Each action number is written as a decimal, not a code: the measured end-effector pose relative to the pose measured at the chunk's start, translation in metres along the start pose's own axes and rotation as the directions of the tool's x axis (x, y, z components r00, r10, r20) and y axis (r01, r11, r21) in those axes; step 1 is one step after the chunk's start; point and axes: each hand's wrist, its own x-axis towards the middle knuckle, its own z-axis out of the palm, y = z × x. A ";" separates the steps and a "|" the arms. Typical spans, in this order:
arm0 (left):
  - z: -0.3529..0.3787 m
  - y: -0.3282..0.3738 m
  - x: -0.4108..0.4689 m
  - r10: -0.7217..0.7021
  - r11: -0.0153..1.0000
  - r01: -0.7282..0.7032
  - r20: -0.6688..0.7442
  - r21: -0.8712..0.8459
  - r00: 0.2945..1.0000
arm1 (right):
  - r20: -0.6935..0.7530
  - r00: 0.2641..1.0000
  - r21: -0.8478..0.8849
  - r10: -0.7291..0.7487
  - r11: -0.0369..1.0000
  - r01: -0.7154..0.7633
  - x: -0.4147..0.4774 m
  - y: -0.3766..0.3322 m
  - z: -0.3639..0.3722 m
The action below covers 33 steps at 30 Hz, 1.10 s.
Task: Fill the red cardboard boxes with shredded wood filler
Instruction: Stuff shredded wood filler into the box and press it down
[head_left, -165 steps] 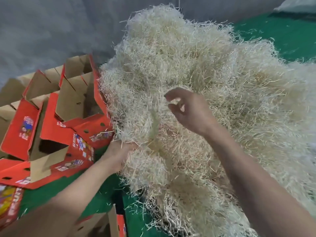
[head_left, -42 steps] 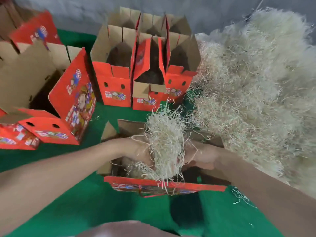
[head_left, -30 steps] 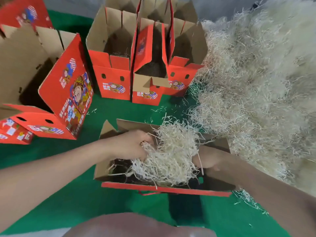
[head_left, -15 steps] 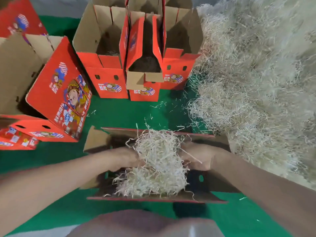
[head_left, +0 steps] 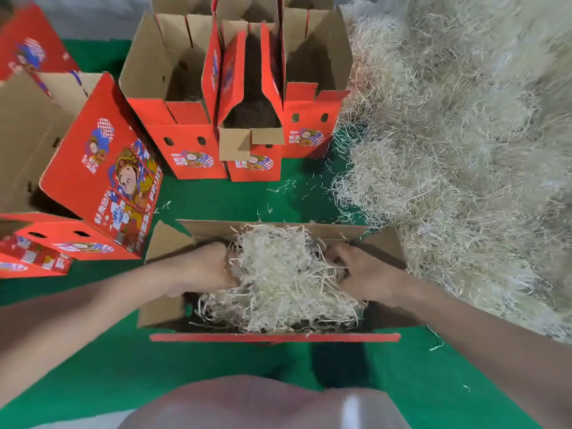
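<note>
The open box (head_left: 272,337) sits on the green mat (head_left: 216,199) directly before the person, flaps turned outward so the mouth is unobstructed. A wad of filler (head_left: 278,280) lies inside it, heaped at the centre and rising to about the rim. The left and right ends of the interior show dark and appear thinly covered. The left hand (head_left: 204,267) and right hand (head_left: 365,274) flank the wad, each with fingers curled into the strands and gripping it from opposite sides; the fingertips are buried and cannot be seen. Judgement: the two-sided hold serves to pull the clump apart, spread it toward the ends and press it down. The pile (head_left: 464,150) lies just to the right of the box, handy for further handfuls. Three upright boxes (head_left: 198,156) stand behind with mouths open, their contents too dark to assess. A tipped box (head_left: 102,168) lies at the left. Stray strands litter the mat between pile and box.
</note>
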 end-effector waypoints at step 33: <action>0.019 0.032 0.002 0.081 0.973 -0.023 0.245 -0.231 0.966 | 0.092 0.993 0.757 0.072 0.643 -0.117 -0.018 -0.030 0.008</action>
